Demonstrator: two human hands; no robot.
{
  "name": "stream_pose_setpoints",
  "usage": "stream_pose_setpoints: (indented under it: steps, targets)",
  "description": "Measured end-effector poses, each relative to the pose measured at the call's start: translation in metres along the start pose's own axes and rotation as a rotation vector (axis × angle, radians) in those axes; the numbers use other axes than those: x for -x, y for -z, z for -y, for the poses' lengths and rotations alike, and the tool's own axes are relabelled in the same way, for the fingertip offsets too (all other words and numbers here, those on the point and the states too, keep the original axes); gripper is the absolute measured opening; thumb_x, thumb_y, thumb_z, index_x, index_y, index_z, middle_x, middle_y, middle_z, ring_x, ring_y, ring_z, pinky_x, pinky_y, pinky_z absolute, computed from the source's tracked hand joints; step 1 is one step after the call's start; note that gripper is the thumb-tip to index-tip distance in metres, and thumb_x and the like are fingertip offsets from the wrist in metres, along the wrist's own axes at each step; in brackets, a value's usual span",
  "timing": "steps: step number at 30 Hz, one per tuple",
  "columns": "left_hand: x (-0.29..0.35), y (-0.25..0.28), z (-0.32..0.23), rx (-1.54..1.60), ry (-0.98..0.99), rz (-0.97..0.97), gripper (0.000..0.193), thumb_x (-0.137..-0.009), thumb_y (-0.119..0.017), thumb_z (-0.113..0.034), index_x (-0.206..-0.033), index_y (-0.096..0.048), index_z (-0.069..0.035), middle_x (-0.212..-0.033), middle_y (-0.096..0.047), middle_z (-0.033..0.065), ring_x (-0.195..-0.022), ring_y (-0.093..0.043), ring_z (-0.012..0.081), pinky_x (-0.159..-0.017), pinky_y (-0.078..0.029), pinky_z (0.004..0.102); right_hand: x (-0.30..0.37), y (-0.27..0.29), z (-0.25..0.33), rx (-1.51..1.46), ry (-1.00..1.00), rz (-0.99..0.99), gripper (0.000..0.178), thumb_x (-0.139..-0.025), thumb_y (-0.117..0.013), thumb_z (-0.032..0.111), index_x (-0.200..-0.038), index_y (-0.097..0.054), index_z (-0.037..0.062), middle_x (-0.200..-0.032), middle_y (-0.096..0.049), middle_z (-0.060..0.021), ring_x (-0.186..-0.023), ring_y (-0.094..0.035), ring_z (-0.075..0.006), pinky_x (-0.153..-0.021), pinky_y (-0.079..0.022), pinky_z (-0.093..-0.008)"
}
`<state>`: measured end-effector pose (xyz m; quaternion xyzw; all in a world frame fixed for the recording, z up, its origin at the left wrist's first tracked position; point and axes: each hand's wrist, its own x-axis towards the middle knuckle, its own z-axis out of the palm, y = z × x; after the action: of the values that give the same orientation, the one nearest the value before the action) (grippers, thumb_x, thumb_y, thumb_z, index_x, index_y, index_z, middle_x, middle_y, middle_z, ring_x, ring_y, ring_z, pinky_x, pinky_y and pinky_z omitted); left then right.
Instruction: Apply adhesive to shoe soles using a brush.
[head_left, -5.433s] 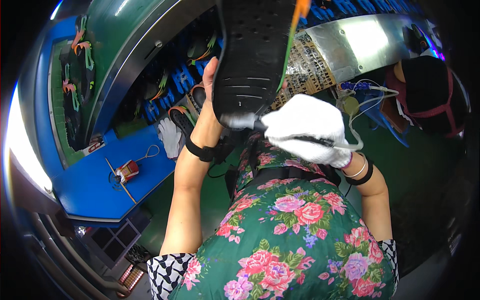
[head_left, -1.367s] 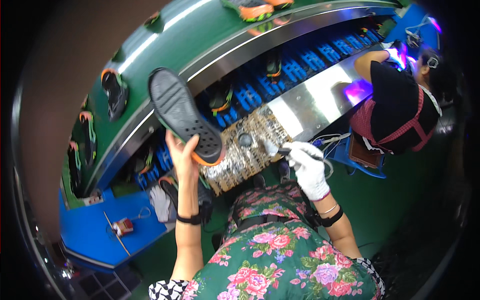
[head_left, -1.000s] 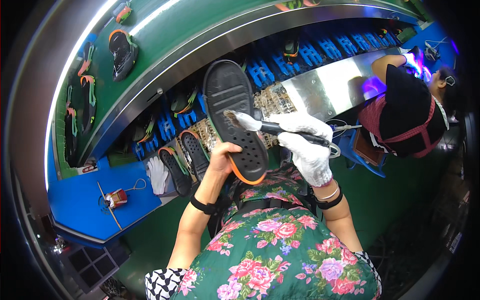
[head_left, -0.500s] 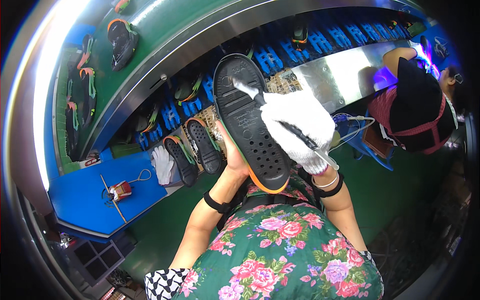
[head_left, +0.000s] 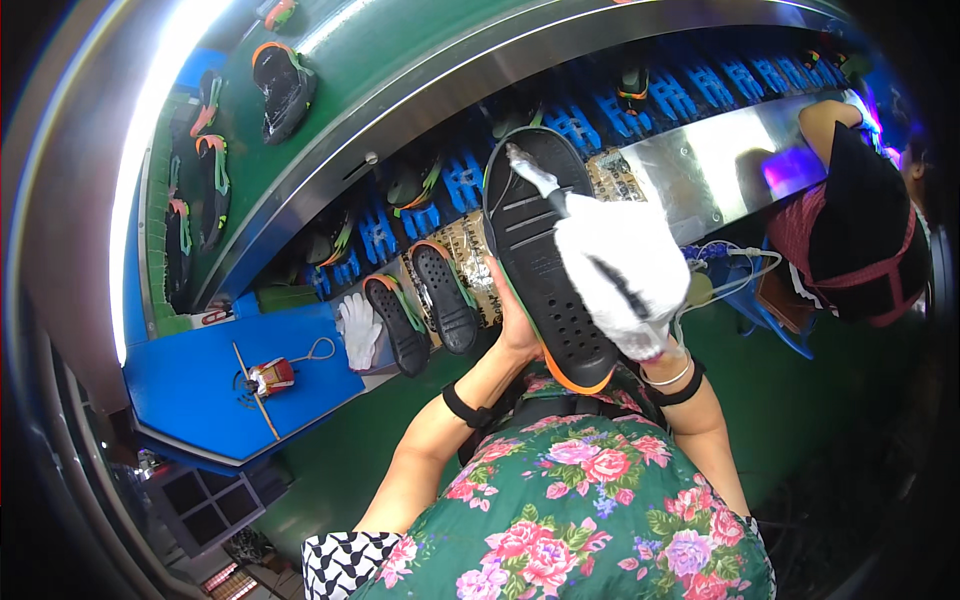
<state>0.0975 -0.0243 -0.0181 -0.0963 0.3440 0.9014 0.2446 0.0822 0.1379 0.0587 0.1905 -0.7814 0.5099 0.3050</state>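
My bare left hand (head_left: 515, 318) is closed on the left side of a black shoe sole (head_left: 530, 265) with an orange near end. The sole is held up, with its grooves and small holes facing me. My right hand (head_left: 625, 270), in a white knitted glove, grips a brush (head_left: 538, 175) with a whitish bristle end and a dark handle. Its bristles lie on the upper left part of the sole, close to the far rim. The glove covers the sole's right side.
Two dark shoes (head_left: 445, 295) (head_left: 397, 325) stand to the left beside a white glove (head_left: 359, 330). A blue table (head_left: 190, 395) holds a red container (head_left: 273, 377) with a stick. Blue racks (head_left: 465, 182) line the conveyor behind. Another person (head_left: 850, 230) works at the right.
The brush tip has moved toward the far end of the sole. The whole scene has shifted a little to the right in the picture. Both hands keep their hold.
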Motion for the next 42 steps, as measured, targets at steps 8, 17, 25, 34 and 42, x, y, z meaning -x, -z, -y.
stream_pose_setpoints:
  steps: [8, 17, 25, 34, 42]
  targets:
    - [-0.022, 0.029, -0.001, -0.008, -0.111, 0.042, 0.092, -0.096, -0.018, -0.081, -0.156, -0.038, -0.014, -0.149, -0.052, 0.0058, -0.135, -0.051, 0.024, -0.115, -0.04, 0.0403, -0.014, -0.001, 0.002, -0.132, -0.012, 0.06, 0.028, -0.078, -0.078, 0.0, -0.105, -0.076, 0.0036, -0.104, -0.075, -0.0148, -0.093, -0.072, -0.0291, -0.082, -0.056, -0.0376]
    - [-0.037, 0.052, 0.004, 0.42, -0.078, 0.549, 0.093, -0.094, -0.022, -0.084, -0.15, -0.044, -0.014, -0.142, -0.056, 0.0058, -0.129, -0.054, 0.0249, -0.114, -0.04, 0.0435, -0.005, -0.009, 0.007, -0.404, -0.16, -0.025, 0.022, -0.075, -0.079, 0.0, -0.097, -0.078, 0.0034, -0.095, -0.076, -0.0142, -0.084, -0.072, -0.0295, -0.079, -0.057, -0.0369]
    - [-0.034, 0.088, 0.005, -0.074, -0.129, 0.055, 0.088, -0.096, -0.021, -0.081, -0.151, -0.041, -0.016, -0.14, -0.056, 0.0046, -0.129, -0.053, 0.0243, -0.113, -0.04, 0.0418, 0.003, -0.012, 0.019, -0.172, 0.091, 0.067, 0.026, -0.079, -0.079, 0.004, -0.105, -0.078, 0.0041, -0.1, -0.076, -0.0108, -0.089, -0.072, -0.0276, -0.077, -0.057, -0.0383]
    - [-0.029, 0.019, -0.026, -0.027, 0.068, 0.086, 0.123, -0.077, -0.021, -0.099, -0.146, -0.046, -0.001, -0.128, -0.063, 0.0219, -0.116, -0.065, 0.0349, -0.103, -0.051, 0.0472, 0.017, -0.015, 0.016, -0.115, 0.088, 0.15, 0.039, -0.075, -0.081, 0.002, -0.113, -0.076, 0.0074, -0.109, -0.076, -0.0117, -0.098, -0.072, -0.0282, -0.087, -0.056, -0.041]
    - [-0.037, 0.023, -0.036, 0.019, 0.08, 0.394, 0.116, -0.073, -0.037, -0.1, -0.119, -0.055, 0.005, -0.107, -0.065, 0.0194, -0.103, -0.065, 0.0272, -0.091, -0.056, 0.0408, 0.031, -0.015, 0.015, -0.089, 0.099, 0.189, 0.023, -0.079, -0.079, 0.004, -0.102, -0.076, 0.0062, -0.105, -0.076, -0.0119, -0.09, -0.072, -0.0269, -0.079, -0.057, -0.0364]
